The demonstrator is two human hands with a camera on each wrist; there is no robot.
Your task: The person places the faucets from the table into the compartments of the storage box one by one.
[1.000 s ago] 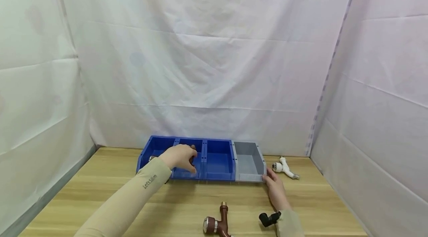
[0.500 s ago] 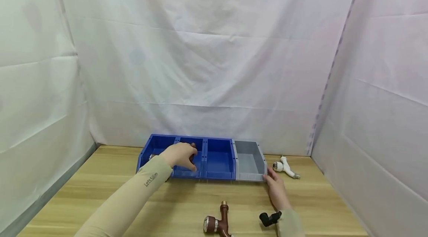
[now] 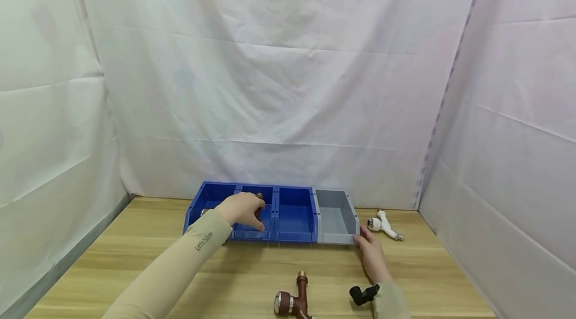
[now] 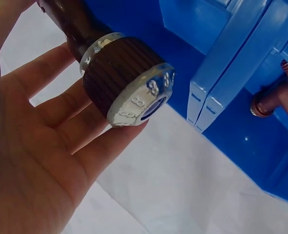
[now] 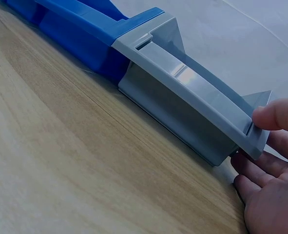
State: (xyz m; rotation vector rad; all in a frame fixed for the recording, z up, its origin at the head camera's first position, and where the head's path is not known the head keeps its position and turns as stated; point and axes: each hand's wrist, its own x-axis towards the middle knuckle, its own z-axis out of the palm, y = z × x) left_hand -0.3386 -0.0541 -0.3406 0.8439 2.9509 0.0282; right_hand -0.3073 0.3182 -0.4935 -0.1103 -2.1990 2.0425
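Note:
Over the second blue bin [image 3: 252, 233] from the left, my left hand [image 3: 240, 209] holds a brown tap [image 3: 258, 212]. The left wrist view shows my curled left fingers around the tap's ribbed knob [image 4: 122, 73]. At the row's right end, my right hand [image 3: 372, 256] grips the front corner of the grey bin [image 3: 337, 238]; the right wrist view has the thumb of my right hand [image 5: 275, 170] on the rim of the grey bin [image 5: 173, 117] and the other fingers below it. Another brown tap [image 4: 280, 100] lies in the neighbouring blue bin.
A brown tap [image 3: 299, 299] lies on the table [image 3: 252, 279] near its front. A black fitting [image 3: 363, 295] is beside my right wrist. A white tap [image 3: 384, 225] lies right of the grey bin. White cloth [image 3: 279, 84] hangs behind and at both sides.

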